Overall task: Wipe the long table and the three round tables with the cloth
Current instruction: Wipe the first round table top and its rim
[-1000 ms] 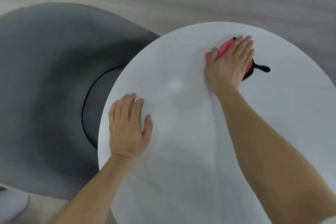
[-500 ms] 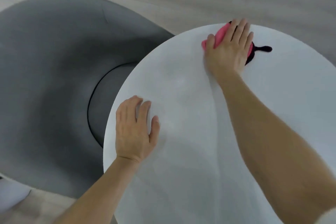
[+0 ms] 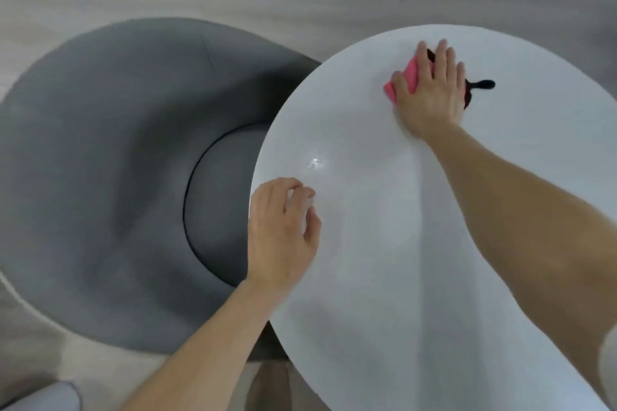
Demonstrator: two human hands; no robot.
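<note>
R hand (image 3: 430, 90) flat, fingers straight and spread, pressing the pink cloth (image 3: 405, 80) onto the white round table (image 3: 367, 277); not gripping, just palm-down pressure; cloth sits near the far rim at approx 11-12 o'clock of the top, mostly hidden under the palm, pink edge showing on the thumb side, black tab (image 3: 480, 84) poking out at 3 o'clock of the hand; L hand (image 3: 283, 230) at the 9 o'clock rim, fingers loosely bent, tips on the surface, holding nothing, looks like a brace; grey seat (image 3: 117, 160) just beside the table at 9 o'clock, partly under the rim

Step, my read: wiping this round table, working the far edge; can't tell how many tables are done

To do it well: keep your palm centred on the cloth so it doesn't slide out from under the fingers; follow the rim in an arc toward 3 o'clock, then overlapping passes back to 6 o'clock; even pressure, don't lean hard on the rim, top could tip; shift the L hand so the patch under it gets wiped too; watch the tab doesn't bunch under the cloth
</note>
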